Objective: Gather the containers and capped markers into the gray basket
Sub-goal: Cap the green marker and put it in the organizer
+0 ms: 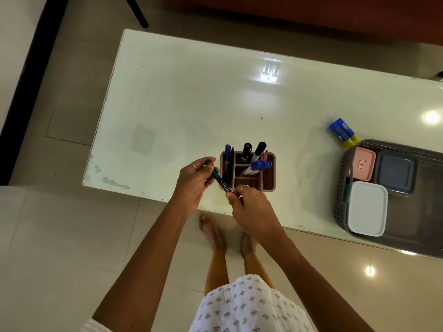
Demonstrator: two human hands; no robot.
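two hands on one green marker [218, 179]: left hand [194, 183] pinches its green cap end between thumb and fingertips, right hand [249, 207] grips the lower end of the barrel, fingers curled round it. marker held tilted, just left of the pen holder [268, 185].
pen holder: brown, divided, just beyond the right hand, on the white table [191, 97]; holds blue-capped markers [260, 164], black-capped markers [253, 149] and a dark blue pen [227, 152].
gray basket [345, 168]: well to the right of the right hand, on the table's near edge. contents: pink container [363, 162], gray container [395, 173], white container [368, 208].
blue and yellow glue sticks [344, 133]: just beyond the basket's far corner.
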